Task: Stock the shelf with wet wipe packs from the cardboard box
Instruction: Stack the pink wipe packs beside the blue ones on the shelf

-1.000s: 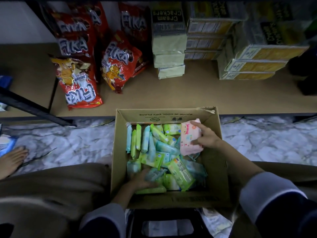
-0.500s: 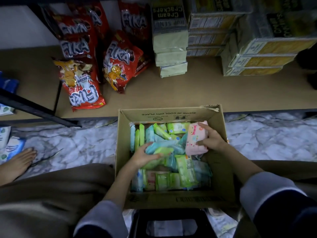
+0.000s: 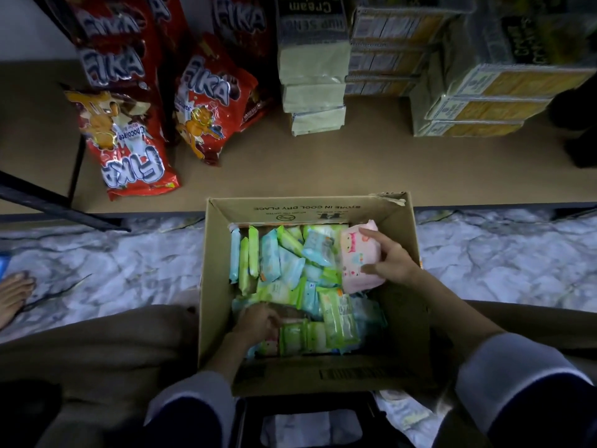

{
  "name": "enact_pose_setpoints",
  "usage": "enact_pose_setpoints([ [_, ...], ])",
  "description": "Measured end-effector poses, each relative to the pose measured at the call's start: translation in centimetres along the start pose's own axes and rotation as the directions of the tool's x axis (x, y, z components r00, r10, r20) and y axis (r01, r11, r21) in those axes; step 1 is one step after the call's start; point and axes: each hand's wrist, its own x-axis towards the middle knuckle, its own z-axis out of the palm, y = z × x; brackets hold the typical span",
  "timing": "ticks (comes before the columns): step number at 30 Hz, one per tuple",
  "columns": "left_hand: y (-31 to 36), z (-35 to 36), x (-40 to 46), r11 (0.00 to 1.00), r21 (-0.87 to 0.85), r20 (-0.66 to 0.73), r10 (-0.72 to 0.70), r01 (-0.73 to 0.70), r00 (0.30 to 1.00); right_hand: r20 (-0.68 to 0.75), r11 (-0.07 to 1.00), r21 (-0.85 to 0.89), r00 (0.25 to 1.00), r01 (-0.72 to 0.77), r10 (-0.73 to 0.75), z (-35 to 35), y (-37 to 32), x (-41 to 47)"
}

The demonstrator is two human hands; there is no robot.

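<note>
Right hand (image 3: 392, 261) grips pink wipe pack (image 3: 358, 257) at far right of cardboard box (image 3: 303, 210). Left hand (image 3: 258, 321) reaches into the near packs, blurred; cannot tell its grasp.

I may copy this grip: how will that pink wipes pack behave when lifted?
The pink pack looks soft, so it probably flexes in the right hand. Its glossy film may be a bit slippery. One hand spans it, so it is likely light.

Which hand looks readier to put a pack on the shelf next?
Right. The right hand already grips a pink pack near the shelf; the left hand is blurred, low in the cardboard box.
</note>
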Motion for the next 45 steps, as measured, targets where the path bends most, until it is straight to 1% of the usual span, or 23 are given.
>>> enact_pose_setpoints([
  [2,-0.4,0.2,0.5,0.999,0.01,-0.028,0.037,-0.037,0.999,0.037,1.0,-0.001,0.999,0.001,-0.001,0.3,0.6,0.3],
  [4,-1.0,0.5,1.2,0.997,0.039,-0.017,0.068,-0.067,0.998,0.067,1.0,-0.01,0.998,-0.006,0.007,0.7,1.0,0.4],
  [5,-1.3,0.7,1.4,0.993,0.083,0.006,0.08,-0.081,0.997,0.077,1.0,-0.014,0.997,-0.014,0.015,0.8,1.3,0.5],
  [6,-1.4,0.9,1.5,0.988,0.138,0.016,0.073,-0.075,0.997,0.082,1.0,-0.015,0.996,-0.021,0.023,1.0,1.5,0.5],
  [8,-1.4,1.3,1.5,0.969,0.242,-0.018,0.05,-0.044,0.999,0.085,0.999,-0.013,0.996,-0.033,0.033,1.2,1.7,0.6],
  [11,-0.7,1.8,1.2,0.95,0.312,-0.092,0.055,-0.024,0.994,0.076,0.999,-0.005,0.996,-0.04,0.041,1.2,1.7,0.7],
  [13,-0.3,1.7,1.1,0.956,0.292,-0.058,0.056,-0.037,0.997,0.071,0.999,-0.008,0.996,-0.047,0.048,1.1,1.4,0.6],
  [17,0.8,0.0,1.2,0.991,0.072,0.088,0.107,-0.114,0.99,0.091,0.999,-0.046,0.996,-0.021,0.025,0.6,0.7,0.1],
  [20,1.9,-1.3,0.4,0.994,0.039,0.169,0.097,-0.105,0.981,0.103,0.995,-0.104,0.995,0.005,0.006,0.1,-0.6,-0.8],
  [22,2.3,-1.9,-0.1,0.994,0.055,0.147,0.085,-0.094,0.986,0.116,0.99,-0.13,0.993,0.049,-0.034,-0.2,-1.7,-1.5],
  [25,3.2,-4.0,-1.9,0.995,0.085,0.075,0.05,-0.056,0.996,0.133,0.978,-0.169,0.986,0.119,-0.097,-0.8,-3.6,-3.2],
  [28,4.8,-7.0,-4.0,0.987,0.141,0.051,0.076,-0.082,0.996,0.11,0.968,-0.184,0.983,0.168,-0.15,-1.7,-5.5,-5.1],
  [31,7.4,-10.5,-6.6,0.984,0.15,-0.006,0.1,-0.098,0.995,0.105,0.959,-0.148,0.968,0.242,-0.228,-3.2,-7.8,-7.5],
  [33,9.9,-13.4,-9.0,0.975,0.159,-0.057,0.167,-0.156,0.984,0.11,0.954,-0.121,0.958,0.276,-0.263,-4.6,-9.8,-9.5],
  [36,13.5,-17.7,-13.3,0.962,0.063,-0.155,0.274,-0.267,0.949,0.068,0.929,-0.143,0.94,0.342,-0.336,-7.0,-12.5,-12.6],
  [38,15.4,-20.1,-16.4,0.939,0.025,-0.251,0.337,-0.342,0.908,0.036,0.899,-0.146,0.911,0.412,-0.411,-8.6,-14.0,-14.8],
  [42,18.2,-23.6,-22.6,0.876,0.033,-0.422,0.448,-0.481,0.788,-0.053,0.855,-0.083,0.854,0.513,-0.517,-11.7,-16.9,-19.6],
  [45,19.2,-25.7,-26.8,0.81,0.087,-0.528,0.531,-0.58,0.663,-0.13,0.817,-0.059,0.807,0.573,-0.576,-13.7,-19.2,-22.7],
])
